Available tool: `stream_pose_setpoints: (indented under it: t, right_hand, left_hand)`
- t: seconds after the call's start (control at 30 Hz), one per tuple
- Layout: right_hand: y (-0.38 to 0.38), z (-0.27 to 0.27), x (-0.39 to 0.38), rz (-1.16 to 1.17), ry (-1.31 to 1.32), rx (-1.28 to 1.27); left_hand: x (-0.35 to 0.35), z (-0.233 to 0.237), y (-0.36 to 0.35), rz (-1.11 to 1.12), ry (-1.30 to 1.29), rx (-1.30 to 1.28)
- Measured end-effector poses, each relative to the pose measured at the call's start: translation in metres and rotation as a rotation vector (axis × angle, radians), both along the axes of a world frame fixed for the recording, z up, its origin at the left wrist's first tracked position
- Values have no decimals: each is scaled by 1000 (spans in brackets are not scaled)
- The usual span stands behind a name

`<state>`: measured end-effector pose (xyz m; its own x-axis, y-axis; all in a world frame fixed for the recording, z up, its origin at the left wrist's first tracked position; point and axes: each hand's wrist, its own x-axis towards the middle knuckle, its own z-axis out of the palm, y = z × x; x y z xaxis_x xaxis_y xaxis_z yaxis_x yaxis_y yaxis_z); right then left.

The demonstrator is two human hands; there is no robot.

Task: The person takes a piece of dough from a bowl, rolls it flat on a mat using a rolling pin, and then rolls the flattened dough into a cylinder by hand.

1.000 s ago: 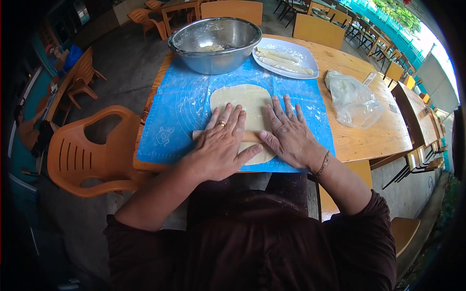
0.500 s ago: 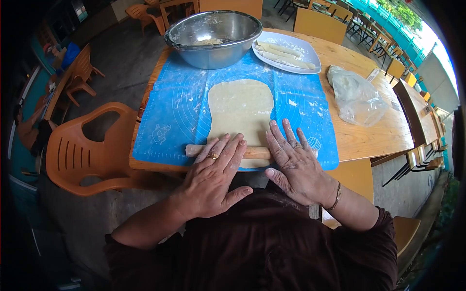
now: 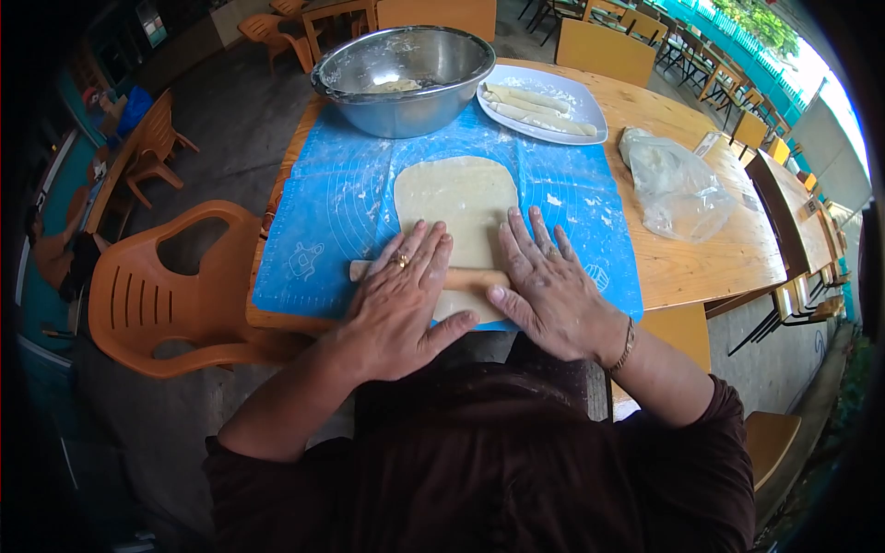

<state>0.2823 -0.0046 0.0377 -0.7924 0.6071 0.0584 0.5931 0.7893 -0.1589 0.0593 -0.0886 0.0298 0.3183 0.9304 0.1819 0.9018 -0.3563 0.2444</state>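
A flat sheet of pale dough (image 3: pixel 458 203) lies on a blue silicone mat (image 3: pixel 309 207) dusted with flour. Across the near part of the dough rests a wooden rolling pin (image 3: pixel 475 277). My left hand (image 3: pixel 396 300), with a ring on one finger, lies stretched out over the pin's left part. Over its right part, my right hand (image 3: pixel 553 300) presses down with fingers extended and slightly apart. Both hands are floury, and the palms cover much of the pin. Neither hand is wrapped around it.
Behind the dough stand a large steel bowl (image 3: pixel 401 115) and a white plate (image 3: pixel 590 129) with rolled dough pieces (image 3: pixel 537 112). A clear plastic bag (image 3: pixel 678 189) lies on the wooden table (image 3: pixel 714 258) to the right. An orange chair (image 3: pixel 171 286) is at left.
Both hands have moved a little forward over the dough, and the rolling pin has shifted slightly away from the table's near edge. More dough shows on the near side of the pin.
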Motion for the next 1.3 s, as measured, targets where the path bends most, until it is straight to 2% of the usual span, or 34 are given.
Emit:
stream_pose_setpoints:
  t: [0.13,0.2,0.27,0.33,0.4,0.5,0.57,0.67,0.73,0.83,0.9,1.03,1.13,1.27,1.3]
  right_hand:
    - [-31,10,18,158,76,-30]
    - [-23,6,14,137,46,-3]
    - [-6,2,3,115,18,29]
    - [23,3,-17,-44,-94,-38]
    - [50,-1,-34,-110,-88,-37]
    - [64,-3,-42,-182,-80,-68]
    - [61,-4,-40,-196,-79,-99]
    - [29,-6,-21,-47,-22,15]
    - [-5,1,-6,29,0,17]
    - [-17,4,2,124,25,34]
    - [-16,1,-1,149,26,45]
    - [30,-5,-30,-18,-26,77]
    - [42,0,-40,-133,-91,-51]
    - [14,0,-22,-47,-77,-39]
    - [-2,1,-14,16,-28,-14]
  left_hand:
    - [2,8,-37,-86,35,-12]
    - [2,9,-38,-82,66,-4]
    - [0,3,-19,-33,46,15]
    - [-5,-3,13,10,26,35]
    - [-10,-3,49,169,62,-37]
    - [-11,3,75,252,27,-130]
    - [-10,-1,67,251,30,-108]
    - [-9,3,28,179,29,-106]
    - [-8,3,-6,17,-13,-17]
    - [-4,6,-37,-22,32,0]
    - [-5,4,-33,-24,48,14]
    - [-9,-3,20,140,97,6]
    - [-11,1,43,222,16,-54]
    - [-10,-1,8,165,56,-43]
    - [-10,-3,-9,89,50,5]
